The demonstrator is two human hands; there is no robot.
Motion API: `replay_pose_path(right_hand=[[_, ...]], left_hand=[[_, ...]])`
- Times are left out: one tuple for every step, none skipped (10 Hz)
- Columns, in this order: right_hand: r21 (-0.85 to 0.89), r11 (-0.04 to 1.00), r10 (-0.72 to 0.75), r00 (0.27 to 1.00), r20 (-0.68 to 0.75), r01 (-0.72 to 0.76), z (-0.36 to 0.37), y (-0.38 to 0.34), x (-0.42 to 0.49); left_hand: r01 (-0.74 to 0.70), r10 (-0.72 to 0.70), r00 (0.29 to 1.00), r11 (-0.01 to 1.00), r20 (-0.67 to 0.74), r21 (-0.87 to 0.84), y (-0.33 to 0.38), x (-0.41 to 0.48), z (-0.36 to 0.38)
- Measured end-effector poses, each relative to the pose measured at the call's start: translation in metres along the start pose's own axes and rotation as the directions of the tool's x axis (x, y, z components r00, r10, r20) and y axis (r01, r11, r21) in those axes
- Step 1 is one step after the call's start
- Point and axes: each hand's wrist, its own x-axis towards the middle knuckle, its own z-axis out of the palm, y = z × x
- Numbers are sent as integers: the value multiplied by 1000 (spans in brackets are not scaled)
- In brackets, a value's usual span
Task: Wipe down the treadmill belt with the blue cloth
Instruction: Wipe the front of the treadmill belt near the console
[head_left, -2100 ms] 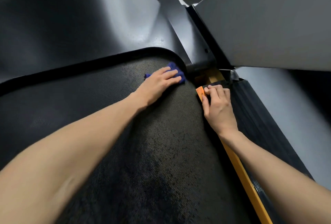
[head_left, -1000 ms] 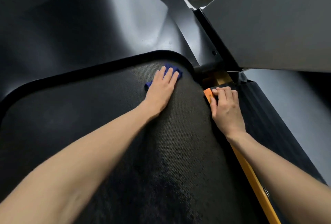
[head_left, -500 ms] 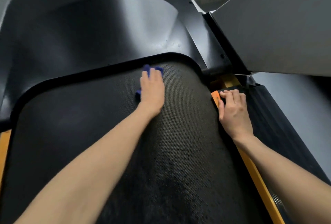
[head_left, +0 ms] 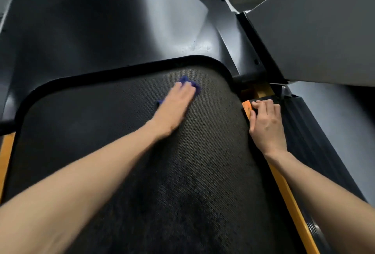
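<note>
- Left arm stretched fwd over treadmill belt (head_left: 121, 132); left hand (head_left: 174, 107) flat, fingers straight, pressing blue cloth (head_left: 185, 81) onto belt near its front curved edge.
- Right hand (head_left: 265, 124) at belt's rt side, fingers curled over end of side rail (head_left: 304, 142), thumb along orange strip (head_left: 246, 107).

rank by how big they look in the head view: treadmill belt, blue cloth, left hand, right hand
1. treadmill belt, by far
2. left hand and right hand, which grips the side rail: about alike, so not ranked
3. blue cloth, only its edges show under the left hand
</note>
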Motion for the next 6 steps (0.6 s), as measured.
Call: replay_pose_path(right_hand=[[-2,1000,-11,1000,-22,11,2,0,0],[-10,1000,-4,1000,-21,4,1,-1,1],[-15,1000,-9,1000,-22,9,1,-1,1],[-18,1000,-5,1000,-4,5,2,0,1],[-53,998,-28,1000,5,28,3,0,1],[-97,995,-38,999,12,38,2,0,1]], left_hand=[[380,-381,924,924,23,35,-74,-18,-15],[510,-510,860,855,22,-100,-76,-20,-9],[261,-278,960,936,-43,-238,-29,-15,1],[-118,180,960,955,214,-272,24,-13,13],[-286,308,907,951,288,-117,25,-6,10],[-340,335,940,935,61,100,7,-12,-4]])
